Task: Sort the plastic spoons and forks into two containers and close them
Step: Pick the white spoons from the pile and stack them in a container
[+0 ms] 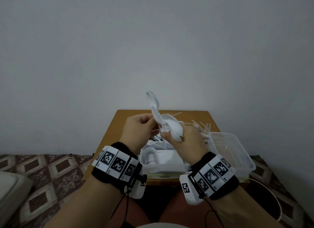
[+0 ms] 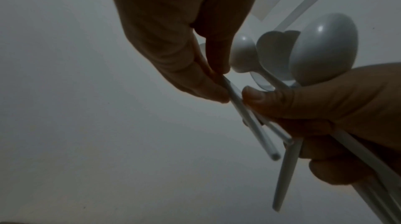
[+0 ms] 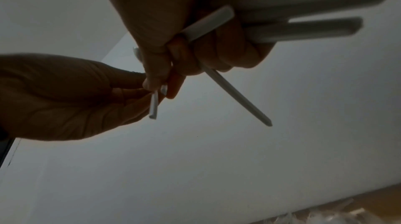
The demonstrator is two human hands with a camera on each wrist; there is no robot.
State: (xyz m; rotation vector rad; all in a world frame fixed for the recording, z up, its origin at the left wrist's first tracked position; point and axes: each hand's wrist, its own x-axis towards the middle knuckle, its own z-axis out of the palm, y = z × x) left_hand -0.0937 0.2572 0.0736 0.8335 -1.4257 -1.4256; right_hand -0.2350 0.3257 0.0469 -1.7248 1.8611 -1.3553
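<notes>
- Nearest to us in the head view are our two wrists, each wrapped in a black band with white blocks printed with black square codes (image 1: 117,165), thin black cords hanging from them.
- Our right hand (image 1: 188,141) is closed in a fist around a bunch of white plastic spoons (image 1: 171,127), bowls fanned out above the fist and handles jutting out below it; the right wrist view shows those handles splayed at different angles.
- Our left hand (image 1: 141,131) is brought together with the right, and its thumb and fingertips (image 2: 208,90) pinch one thin white spoon handle (image 2: 249,121) from the bunch, just beside the right thumb.
- One spoon (image 1: 153,100) stands higher than the rest, its bowl up against the grey wall (image 1: 153,40).
- Both hands are raised above the small brown wooden table (image 1: 117,122).
- Under our hands we see a clear rectangular plastic container (image 1: 161,166) that holds white cutlery, including a row of stacked pieces on edge; we cannot tell from here whether these are spoons or forks.
- On the right side sits a second clear plastic container (image 1: 237,153), open, tilted and reaching past the table edge.
- Loose clear plastic forks (image 1: 203,127) lie in a heap on the table between the right hand and that second container, and more pale pieces lie near the far edge.
- Patterned brown and cream floor tiles (image 1: 44,173) show on both sides of the table.
</notes>
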